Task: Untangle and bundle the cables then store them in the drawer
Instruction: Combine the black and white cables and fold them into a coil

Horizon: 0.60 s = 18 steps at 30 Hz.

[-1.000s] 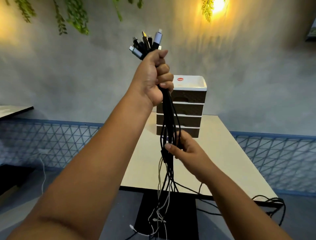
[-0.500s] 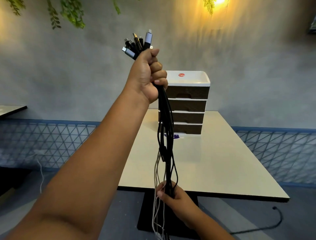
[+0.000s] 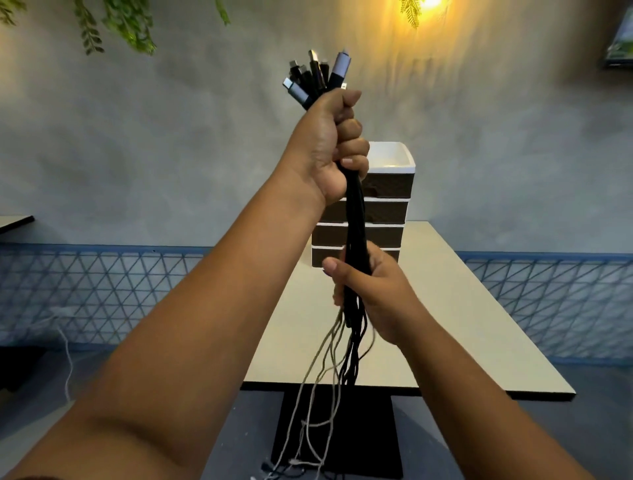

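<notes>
Gripping the cables (image 3: 354,212) near their top, the left hand (image 3: 330,150) is raised in a closed fist, with the connectors (image 3: 317,77) fanning out above it: two grey-sleeved plugs and several black ones. The right hand (image 3: 371,284) is lower, fingers wrapped round the same bundle, thumb (image 3: 334,266) pointing left. Between the two hands the cables run straight and close together. Below the right hand they spread: black strands and pale, whitish strands hang loose past the front edge of the tabletop (image 3: 445,325), their ends low in the view, blurred.

Behind the hands, at the far end of the cream tabletop: a drawer unit (image 3: 387,209), white top tray, four dark drawers stacked, all shut. No label or writing on it can be read here; the left hand covers part of its top.

Surroundings: black pedestal base (image 3: 370,438) under the tabletop; grey wall with a blue lattice band (image 3: 102,291); green hanging leaves (image 3: 126,24) top left; a warm lamp (image 3: 430,3) top right.
</notes>
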Motion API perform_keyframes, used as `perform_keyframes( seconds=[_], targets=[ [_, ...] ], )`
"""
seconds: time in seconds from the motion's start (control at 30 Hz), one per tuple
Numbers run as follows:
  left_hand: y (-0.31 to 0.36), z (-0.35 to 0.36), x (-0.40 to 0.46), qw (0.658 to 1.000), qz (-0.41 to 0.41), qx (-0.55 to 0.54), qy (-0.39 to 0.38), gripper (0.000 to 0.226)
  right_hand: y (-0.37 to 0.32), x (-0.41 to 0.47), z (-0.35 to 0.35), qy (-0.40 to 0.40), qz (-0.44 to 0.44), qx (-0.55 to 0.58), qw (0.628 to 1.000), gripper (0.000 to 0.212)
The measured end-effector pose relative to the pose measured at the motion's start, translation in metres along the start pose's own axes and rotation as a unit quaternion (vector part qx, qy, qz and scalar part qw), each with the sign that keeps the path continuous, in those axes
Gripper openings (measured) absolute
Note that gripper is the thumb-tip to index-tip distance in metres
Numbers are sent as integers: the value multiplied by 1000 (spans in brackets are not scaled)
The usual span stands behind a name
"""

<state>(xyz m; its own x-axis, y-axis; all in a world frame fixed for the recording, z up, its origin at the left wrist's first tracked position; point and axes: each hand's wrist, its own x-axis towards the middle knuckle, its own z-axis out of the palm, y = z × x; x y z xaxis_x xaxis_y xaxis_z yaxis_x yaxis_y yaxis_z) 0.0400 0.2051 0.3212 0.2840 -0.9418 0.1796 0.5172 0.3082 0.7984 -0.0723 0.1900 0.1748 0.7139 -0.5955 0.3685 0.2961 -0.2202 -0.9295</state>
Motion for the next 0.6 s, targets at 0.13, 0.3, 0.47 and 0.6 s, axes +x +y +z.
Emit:
perform_keyframes(
  seconds=[0.13,0.3,0.47,0.6],
  targets=[
    [-2,-13,5,999,-14,-26,40,44,21,-7,-3,0,46,9,999,22],
    [-7,-25,8,996,-14,-49,77,43,44,-15,-4,7,78,-11,997,25],
    [1,-25,12,995,4,-54,86,46,62,-21,-5,20,99,-12,995,37],
    [-4,-26,16,994,5,-67,90,51,75,-25,-9,26,105,-27,994,35]
  ],
)
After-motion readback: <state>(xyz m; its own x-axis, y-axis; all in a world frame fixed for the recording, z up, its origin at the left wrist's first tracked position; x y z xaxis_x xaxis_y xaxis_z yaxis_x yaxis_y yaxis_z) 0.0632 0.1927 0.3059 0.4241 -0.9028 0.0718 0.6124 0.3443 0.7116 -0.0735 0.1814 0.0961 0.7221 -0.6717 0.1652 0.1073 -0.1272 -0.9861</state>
